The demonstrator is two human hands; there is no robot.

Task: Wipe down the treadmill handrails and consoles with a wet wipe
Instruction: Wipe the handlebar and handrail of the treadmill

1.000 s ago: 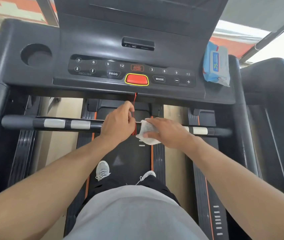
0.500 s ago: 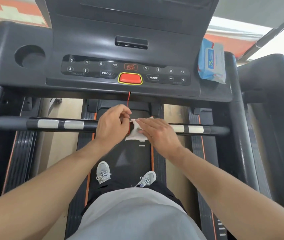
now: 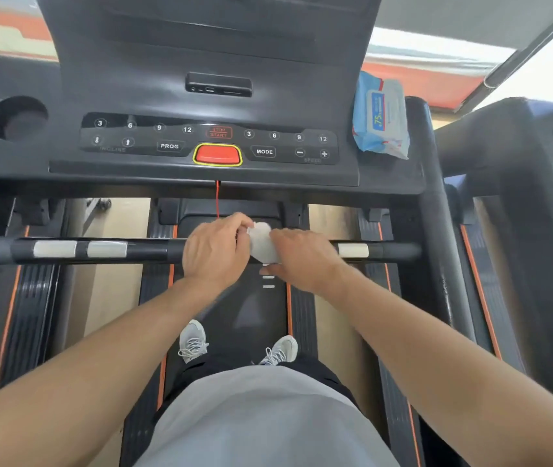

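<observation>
The person stands on the treadmill belt (image 3: 255, 318), both arms reaching forward to the black crossbar handrail (image 3: 154, 251) that runs from the left edge of the machine to its right upright. The wet wipe (image 3: 263, 244) is a bunched white wad draped over the middle of this bar, squeezed between the two hands.

The left hand (image 3: 216, 251) sits on the bar just left of the wipe, its fingers curled over the top of the bar, with the fingertips touching the wipe's left side; whether that grip closes on the bar, on the wipe, or on the cord beside it cannot be told. The right hand (image 3: 302, 257) lies just right of the wipe, fingers fairly straight and pressed flat onto the cloth, the thumb showing under the bar.

A thin red cord (image 3: 217, 200) hangs from the front edge of the console (image 3: 66, 170) down to the left hand's fingers. On the bar, two silver sensor pads (image 3: 79, 249) sit well to the left of the hands and one (image 3: 352, 250) just to the right.

The console carries a row of numbered buttons, PROG and MODE keys, and a red stop button (image 3: 217, 154) ringed in yellow at its centre. A blue pack of wipes (image 3: 380, 116) stands tilted at the console's right end, and a round cup holder (image 3: 17, 117) sits at the left end. Two grey sneakers (image 3: 192, 340) show on the belt below.
</observation>
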